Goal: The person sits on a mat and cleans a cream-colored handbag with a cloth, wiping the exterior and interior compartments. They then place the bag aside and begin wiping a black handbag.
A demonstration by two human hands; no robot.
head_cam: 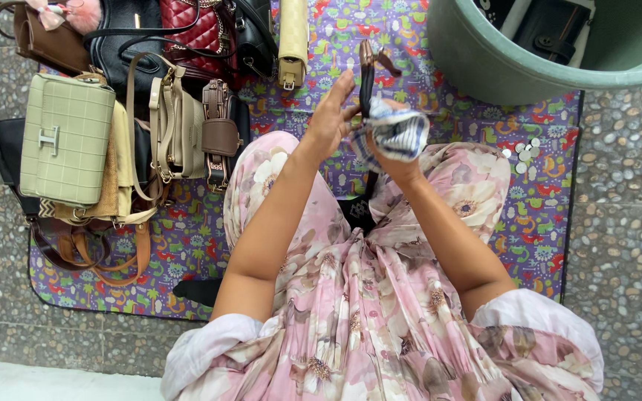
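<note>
Striped blue-and-white cloth (394, 132) sits bunched in the right hand (399, 160), fingers closed round it, pressed against a dark strap (366, 78) at upper centre of the frame. Left hand (330, 119) pinches that strap with thumb and forefinger, the other fingers spread upward. Wiping looks under way, not finished, as I judge it; a row of bags (113, 111) lies at upper left on the purple mat (187, 245), whether cleaned I cannot tell. A green tub (484, 67) crowds the upper right, coins (523, 154) just right of the knee. Open mat lies at lower left and right edge
</note>
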